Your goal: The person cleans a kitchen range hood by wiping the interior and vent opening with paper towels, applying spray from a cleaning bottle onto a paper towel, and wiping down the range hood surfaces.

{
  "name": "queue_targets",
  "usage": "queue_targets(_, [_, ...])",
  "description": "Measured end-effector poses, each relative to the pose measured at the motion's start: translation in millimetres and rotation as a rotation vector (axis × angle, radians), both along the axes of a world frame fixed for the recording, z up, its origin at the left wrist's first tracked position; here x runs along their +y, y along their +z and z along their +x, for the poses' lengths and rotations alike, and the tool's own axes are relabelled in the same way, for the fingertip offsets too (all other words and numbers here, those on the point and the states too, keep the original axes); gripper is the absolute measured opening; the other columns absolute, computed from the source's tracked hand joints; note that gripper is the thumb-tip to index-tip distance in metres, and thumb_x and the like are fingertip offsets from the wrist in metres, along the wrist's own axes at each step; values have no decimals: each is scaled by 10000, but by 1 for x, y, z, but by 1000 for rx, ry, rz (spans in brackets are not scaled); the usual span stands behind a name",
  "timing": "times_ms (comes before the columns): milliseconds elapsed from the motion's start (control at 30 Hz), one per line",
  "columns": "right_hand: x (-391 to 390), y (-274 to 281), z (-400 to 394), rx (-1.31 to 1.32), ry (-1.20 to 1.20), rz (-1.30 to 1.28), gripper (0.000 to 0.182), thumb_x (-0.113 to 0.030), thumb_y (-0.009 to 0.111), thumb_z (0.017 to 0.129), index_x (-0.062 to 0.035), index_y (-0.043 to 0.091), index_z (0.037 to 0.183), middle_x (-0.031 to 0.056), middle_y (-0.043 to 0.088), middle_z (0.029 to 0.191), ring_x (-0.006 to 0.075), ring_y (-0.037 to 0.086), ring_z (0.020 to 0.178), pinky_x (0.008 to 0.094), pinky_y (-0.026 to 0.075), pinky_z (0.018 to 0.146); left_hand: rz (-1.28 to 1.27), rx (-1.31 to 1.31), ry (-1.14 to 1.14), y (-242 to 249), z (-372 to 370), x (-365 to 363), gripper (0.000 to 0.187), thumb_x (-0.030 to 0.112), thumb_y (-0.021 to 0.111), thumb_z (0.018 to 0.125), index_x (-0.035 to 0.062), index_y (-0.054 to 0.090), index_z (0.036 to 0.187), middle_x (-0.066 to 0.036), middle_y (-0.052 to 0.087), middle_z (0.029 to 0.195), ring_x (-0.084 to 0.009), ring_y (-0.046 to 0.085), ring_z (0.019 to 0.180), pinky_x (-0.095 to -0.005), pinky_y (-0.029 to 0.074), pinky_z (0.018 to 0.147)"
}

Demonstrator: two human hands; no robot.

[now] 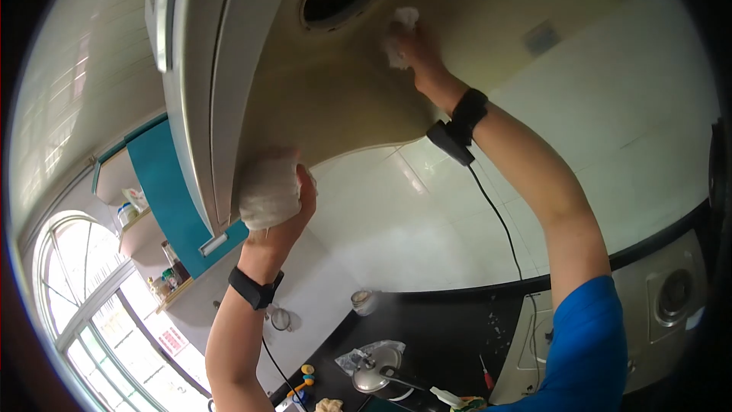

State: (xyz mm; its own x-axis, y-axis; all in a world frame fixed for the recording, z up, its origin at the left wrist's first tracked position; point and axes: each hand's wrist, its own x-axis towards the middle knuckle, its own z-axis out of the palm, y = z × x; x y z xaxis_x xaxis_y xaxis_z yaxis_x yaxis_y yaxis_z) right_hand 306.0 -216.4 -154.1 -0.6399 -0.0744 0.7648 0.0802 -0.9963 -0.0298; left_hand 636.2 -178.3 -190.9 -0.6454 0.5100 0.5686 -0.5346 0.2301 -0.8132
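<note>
Both of my arms reach up to the underside of a range hood [320,99], a beige surface with a round dark opening. My left hand [297,217] is closed on a white cloth [268,192] near the hood's front edge; the cloth hides most of the fingers. Higher up and to the right, my right hand [424,53] presses a crumpled white cloth [396,55] against the hood's inner surface, past the opening. That hand is slightly blurred. Each wrist wears a black strap with a cable.
Below lie a black counter [442,328], a pressure cooker [374,370], a jar [363,303], a red screwdriver [486,374] and a gas stove [610,320]. On the left hang an open teal cabinet door [164,183] and shelves with bottles, beside a window [114,328].
</note>
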Motion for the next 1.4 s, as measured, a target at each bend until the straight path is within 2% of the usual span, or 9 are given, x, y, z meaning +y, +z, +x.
queue_targets(200, [55,56,-29,-249,-815,-203,240,-158,649,877,-98,698,1105,132,620,1173,296,591,1101,397,483,921,138,-6,-38,-3,-7,24,274,-20,631,789,42,628,1055,-133,609,916,-286,622,802,-338,494,693])
queue_targets(433, [70,64,-34,-207,-1038,-46,306,-118,655,827,-186,701,1122,62,645,1158,311,592,1132,429,455,963,118,-28,-30,-9,-10,36,276,-26,630,794,26,623,1065,-128,628,943,-283,639,835,-322,509,732])
queue_targets(500, [62,67,-36,-248,-1134,-48,333,-136,661,818,-204,690,1142,58,663,1144,307,609,1122,439,423,987,309,38,-89,-11,-10,45,255,8,655,798,33,633,1050,-111,641,999,-270,635,918,-344,513,801])
queue_targets(633, [51,74,-47,-281,-1133,-42,335,-174,669,815,-216,680,1148,59,672,1160,295,619,1124,438,383,1019,211,-37,55,-6,0,26,304,-33,609,857,21,574,1154,-115,625,1068,-212,628,985,-275,521,850])
queue_targets(833, [19,90,-58,-248,-896,76,330,-217,676,814,-170,688,1140,93,695,1148,330,637,1103,443,486,950,449,-24,-29,-8,5,26,362,-18,582,890,24,499,1240,-102,601,1151,-174,599,1039,-250,497,911])
queue_targets(933, [16,95,-62,-261,-879,134,355,-238,683,826,-127,685,1164,132,703,1113,352,656,1061,447,528,899,452,17,72,-2,4,17,388,8,618,867,28,502,1237,-94,608,1150,-178,601,1030,-259,497,898])
queue_targets(1000, [12,89,-55,-267,-759,302,379,-260,681,846,-110,675,1194,155,698,1116,354,659,1057,453,529,897,155,-42,-14,-4,-3,27,262,31,672,767,25,644,1027,-125,635,973,-286,630,883,-382,525,766])
queue_targets(1300, [-3,77,-27,-142,-234,305,496,-365,674,903,26,632,1205,203,688,1101,316,682,1011,428,543,852,215,-57,154,-2,-12,45,287,35,652,760,36,655,1047,-136,631,973,-320,617,898,-400,514,801])
queue_targets(1400, [-34,81,-3,-72,-393,301,466,-343,625,940,23,614,1230,192,672,1128,317,677,999,419,550,833,225,-26,39,-5,-5,33,300,33,661,759,36,649,1058,-139,627,973,-319,616,889,-397,513,788])
